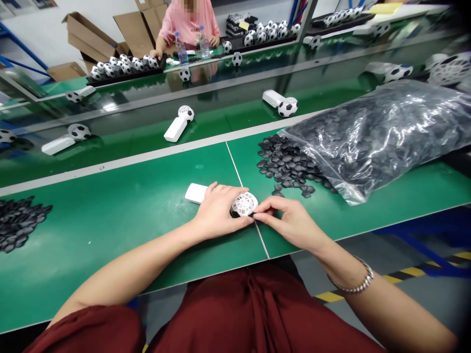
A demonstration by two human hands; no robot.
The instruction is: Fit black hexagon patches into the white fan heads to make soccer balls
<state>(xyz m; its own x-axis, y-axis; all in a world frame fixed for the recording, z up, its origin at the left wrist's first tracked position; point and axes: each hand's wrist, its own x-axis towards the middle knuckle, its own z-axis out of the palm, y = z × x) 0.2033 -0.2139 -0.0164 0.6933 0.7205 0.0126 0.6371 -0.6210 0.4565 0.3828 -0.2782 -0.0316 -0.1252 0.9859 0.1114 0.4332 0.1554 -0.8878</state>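
A worker in a dark red garment steadies a white ball-headed device at the green bench, the ball lying directly between the fingers of both hands. The left hand is clamped around it, fingers over the far side and thumb along the near side. The right hand brings thumb and forefinger almost together at the ball's right edge; whether they pinch a dark piece there is too small to tell.

The device looks light and stiff, its smooth shell probably a little slippery, and the thin openwork face likely its most fragile part. The ball's solid sides or the blocky handle, jutting out to the left beyond the left knuckles, appear the safer holds. The left hand itself hides the joint between the two.

Beyond the right fingertips, a loose heap of black pieces and a bulging clear bag crowd the far right side. Another dark heap lies well left of the left fingers. Past a pale rail, similar devices lie ahead of both hands.
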